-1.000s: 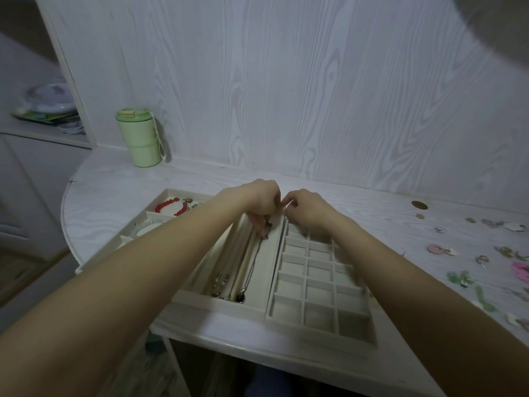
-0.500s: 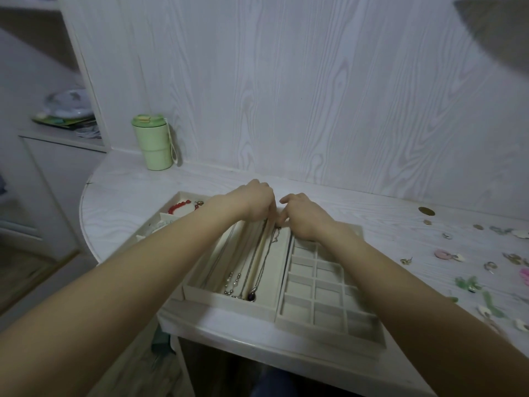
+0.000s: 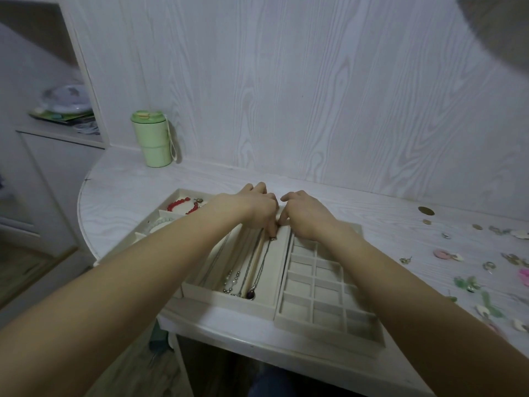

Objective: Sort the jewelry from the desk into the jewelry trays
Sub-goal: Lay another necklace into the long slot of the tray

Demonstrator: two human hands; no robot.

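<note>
Three beige velvet trays sit on the white desk. The middle necklace tray (image 3: 229, 298) holds several chains; a thin silver necklace (image 3: 262, 265) with a dark purple pendant (image 3: 250, 294) lies stretched in its right slot. My left hand (image 3: 257, 209) and my right hand (image 3: 306, 214) meet at the tray's far end, fingertips pinching the top of that necklace. The grid tray (image 3: 326, 308) to the right has bare compartments. The left tray (image 3: 174, 196) holds a red bead bracelet (image 3: 183, 204) and a pale bracelet.
Loose earrings and pendants (image 3: 469, 282) are scattered over the right part of the desk, with coins (image 3: 426, 210) further back. A green lidded cup (image 3: 151, 141) stands at the back left by the wall. The desk's front edge runs just below the trays.
Both hands have come down onto the far end of the necklace tray, laying the silver necklace flat in its slot. The view shifted so the trays sit further right.
</note>
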